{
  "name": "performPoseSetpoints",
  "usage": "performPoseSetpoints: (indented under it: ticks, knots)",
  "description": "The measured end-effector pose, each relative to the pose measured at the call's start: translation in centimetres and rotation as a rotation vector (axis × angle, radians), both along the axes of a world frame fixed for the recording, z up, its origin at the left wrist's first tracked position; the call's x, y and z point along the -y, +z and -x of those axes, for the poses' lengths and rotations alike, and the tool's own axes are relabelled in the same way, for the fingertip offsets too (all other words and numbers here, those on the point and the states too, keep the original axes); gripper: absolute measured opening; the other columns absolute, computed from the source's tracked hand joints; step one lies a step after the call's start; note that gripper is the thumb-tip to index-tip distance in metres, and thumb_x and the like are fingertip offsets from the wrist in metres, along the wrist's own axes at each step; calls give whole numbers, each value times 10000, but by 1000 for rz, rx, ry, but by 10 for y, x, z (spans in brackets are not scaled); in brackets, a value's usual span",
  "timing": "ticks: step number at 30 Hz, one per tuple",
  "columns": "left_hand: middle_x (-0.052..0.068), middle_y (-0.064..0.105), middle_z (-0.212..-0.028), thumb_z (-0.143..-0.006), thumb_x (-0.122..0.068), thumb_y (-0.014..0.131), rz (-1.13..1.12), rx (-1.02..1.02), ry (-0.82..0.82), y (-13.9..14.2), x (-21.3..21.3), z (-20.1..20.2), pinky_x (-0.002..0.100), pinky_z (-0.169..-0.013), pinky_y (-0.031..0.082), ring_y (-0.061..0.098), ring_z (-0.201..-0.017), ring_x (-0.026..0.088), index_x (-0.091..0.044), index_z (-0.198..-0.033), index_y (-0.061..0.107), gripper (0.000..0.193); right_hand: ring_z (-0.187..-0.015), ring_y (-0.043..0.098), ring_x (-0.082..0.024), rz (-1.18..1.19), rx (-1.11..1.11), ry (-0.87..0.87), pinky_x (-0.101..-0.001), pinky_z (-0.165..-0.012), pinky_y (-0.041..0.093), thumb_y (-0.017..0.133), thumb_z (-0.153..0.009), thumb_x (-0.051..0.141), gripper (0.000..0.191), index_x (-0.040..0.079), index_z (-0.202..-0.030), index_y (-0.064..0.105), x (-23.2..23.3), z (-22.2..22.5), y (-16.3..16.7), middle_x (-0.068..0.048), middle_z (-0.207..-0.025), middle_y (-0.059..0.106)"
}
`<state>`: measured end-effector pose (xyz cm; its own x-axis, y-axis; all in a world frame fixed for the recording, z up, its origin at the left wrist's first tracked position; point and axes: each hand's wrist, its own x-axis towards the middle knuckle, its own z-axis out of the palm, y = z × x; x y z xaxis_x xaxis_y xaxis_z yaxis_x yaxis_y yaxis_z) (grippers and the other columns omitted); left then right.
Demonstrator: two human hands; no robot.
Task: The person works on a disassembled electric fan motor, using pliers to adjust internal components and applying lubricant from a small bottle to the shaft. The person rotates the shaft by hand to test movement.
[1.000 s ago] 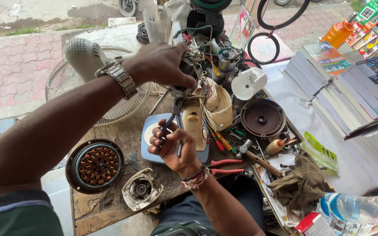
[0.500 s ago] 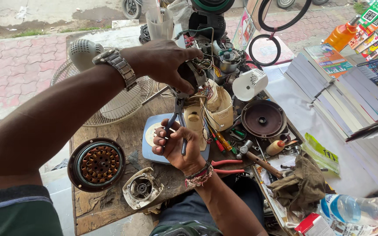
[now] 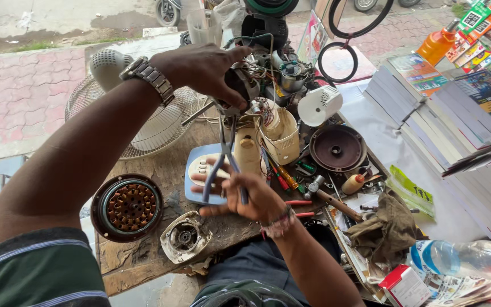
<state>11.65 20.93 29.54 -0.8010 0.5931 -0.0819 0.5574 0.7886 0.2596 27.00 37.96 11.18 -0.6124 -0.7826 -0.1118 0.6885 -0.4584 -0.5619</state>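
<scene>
A: State the grip.

B: My right hand point(image 3: 257, 199) is closed around the blue-sleeved handles of the pliers point(image 3: 224, 156), with the metal nose pointing up toward my left hand point(image 3: 208, 71). My left hand pinches a small metal part of the wired fan motor assembly point(image 3: 259, 85) between thumb and fingertips, and the plier nose meets it there. I cannot tell exactly what the nose bites.

A: Materials around it?

B: Just below sits a pale blue and cream plastic control panel point(image 3: 200, 173) with smooth, rounded corners. Left of it lies a round stator point(image 3: 127, 206), with coppery windings inside a dark ring. Beside that is a grey cast motor cover point(image 3: 186, 239). A wire fan guard point(image 3: 160, 116) lies behind my left arm.

A: Edges and room?

B: The worn wooden bench point(image 3: 143, 261) ends near the stator. To the right, hand tools, a dark round housing point(image 3: 336, 148) and stacked books point(image 3: 450, 122) crowd the surface. Open room exists only between my hands.
</scene>
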Motion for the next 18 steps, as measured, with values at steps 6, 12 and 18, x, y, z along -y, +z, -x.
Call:
performPoseSetpoints:
  ticks: [6, 12, 18]
  knots:
    - [132, 606, -694, -761, -821, 716, 140, -113, 143, 5, 7, -4, 316, -458, 352, 567, -548, 171, -99, -1611, 264, 1204, -924, 664, -225, -300, -240, 122, -340, -793, 501, 691, -951, 86, 790, 30, -1630, 290, -35, -48, -73, -156, -1176, 688]
    - [33, 552, -636, -741, -709, 804, -25, -223, 163, 4, 1, -12, 299, -408, 376, 547, -513, 150, 8, -1503, 357, 1138, -824, 636, -265, -1304, -611, -144, -404, -759, 535, 753, -817, 217, 651, 133, -1434, 562, -63, -71, -137, -132, -995, 669]
    - [136, 718, -1026, -681, -348, 923, -95, -44, -25, 14, 3, -11, 362, -791, 582, 733, -922, 272, -184, -1561, 367, 1053, -1032, 638, -354, -1577, -955, -246, -458, -919, 506, 799, -755, 237, 611, 154, -1323, 588, -60, -79, -162, -136, -1068, 660]
